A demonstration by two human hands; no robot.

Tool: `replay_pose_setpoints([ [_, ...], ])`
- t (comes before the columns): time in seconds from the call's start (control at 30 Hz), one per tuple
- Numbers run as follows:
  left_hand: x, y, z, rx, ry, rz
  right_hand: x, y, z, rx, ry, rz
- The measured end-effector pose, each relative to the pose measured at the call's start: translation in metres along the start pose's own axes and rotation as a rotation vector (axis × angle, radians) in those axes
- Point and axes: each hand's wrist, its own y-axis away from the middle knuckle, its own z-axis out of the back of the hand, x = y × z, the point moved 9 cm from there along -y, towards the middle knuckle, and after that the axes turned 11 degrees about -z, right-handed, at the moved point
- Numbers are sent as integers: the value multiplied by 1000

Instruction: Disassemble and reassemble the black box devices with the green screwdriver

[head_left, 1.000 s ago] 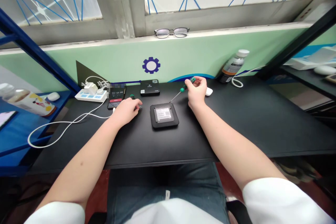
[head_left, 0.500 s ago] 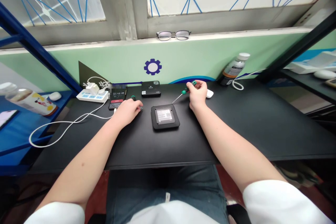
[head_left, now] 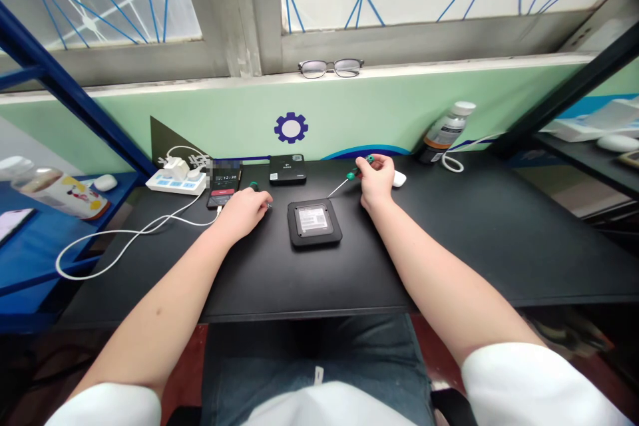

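Observation:
A flat black square drive with a white label [head_left: 313, 219] lies on the black desk, label up. My right hand [head_left: 378, 180] pinches the green and black handle of a screwdriver [head_left: 351, 176]. Its thin shaft slants down to the left, and the tip is at the drive's far right corner; whether it touches is unclear. Left of the drive, my left hand [head_left: 245, 213] rests on the desk with fingers curled together. A small metallic bit shows at its fingertips, too small to name. Behind that hand a green and black handle end [head_left: 253, 186] peeks out, mostly hidden.
A black box [head_left: 287, 170] stands behind the drive. To the left are a phone [head_left: 222, 186], a white power strip [head_left: 176, 181] and a looping white cable [head_left: 117, 233]. A white case [head_left: 399, 179] and a bottle [head_left: 446, 133] are at right. Glasses [head_left: 330, 68] rest on the sill.
The phone's clock has gone from 12:35 to 12:36. Both hands, the screwdriver and the drive stay practically where they were.

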Motion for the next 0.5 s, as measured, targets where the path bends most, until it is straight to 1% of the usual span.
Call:
replay_pose_setpoints([
  [0.23, -2, -1, 0, 6, -36, -7, -1, -1, 0, 12, -7, -6],
  [0.5, -4, -1, 1, 9, -33, 1, 1, 2, 0, -4, -32, -25],
])
